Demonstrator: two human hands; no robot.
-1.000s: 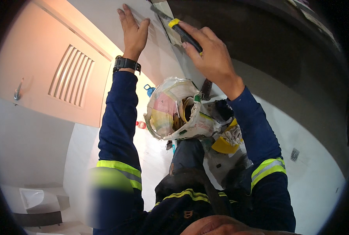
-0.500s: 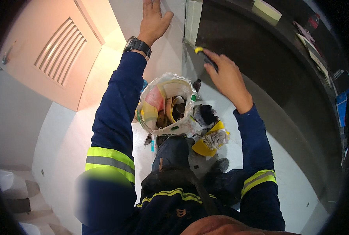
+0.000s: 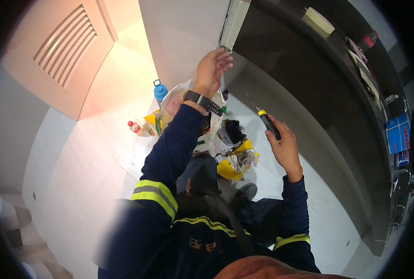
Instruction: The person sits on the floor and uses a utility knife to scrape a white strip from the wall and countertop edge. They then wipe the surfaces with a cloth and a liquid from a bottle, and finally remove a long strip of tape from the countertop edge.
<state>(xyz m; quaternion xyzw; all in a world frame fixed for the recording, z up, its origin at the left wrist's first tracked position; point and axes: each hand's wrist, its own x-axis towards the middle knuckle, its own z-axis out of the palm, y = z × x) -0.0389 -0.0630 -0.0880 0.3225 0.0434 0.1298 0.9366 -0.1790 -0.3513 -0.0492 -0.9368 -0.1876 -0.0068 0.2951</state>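
My right hand (image 3: 285, 145) is closed around the black and yellow handle of a knife (image 3: 269, 124), whose thin blade points up and away to the left. In front of the wall corner, my left hand (image 3: 212, 70) is raised with its fingers loosely bent. Its fingertips are close to the lower end of a pale narrow strip (image 3: 236, 23) running up between the light wall panel (image 3: 179, 39) and the dark counter front. Whether they touch it I cannot tell, and the thumb is hidden. Below the left wrist, a white bucket (image 3: 215, 122) is partly covered by my forearm.
Around the bucket stand a blue bottle (image 3: 160, 91), a small red-capped bottle (image 3: 134, 126) and a yellow packet with crumpled rags (image 3: 230, 169). The dark counter (image 3: 304, 88) curves along the right, holding a tape roll (image 3: 319, 21) and other items. A louvred door (image 3: 67, 46) is at left.
My left hand has come off the wall panel, moving down and right to the strip's lower end. My right hand, still holding the knife, has drawn back toward me, away from the corner.
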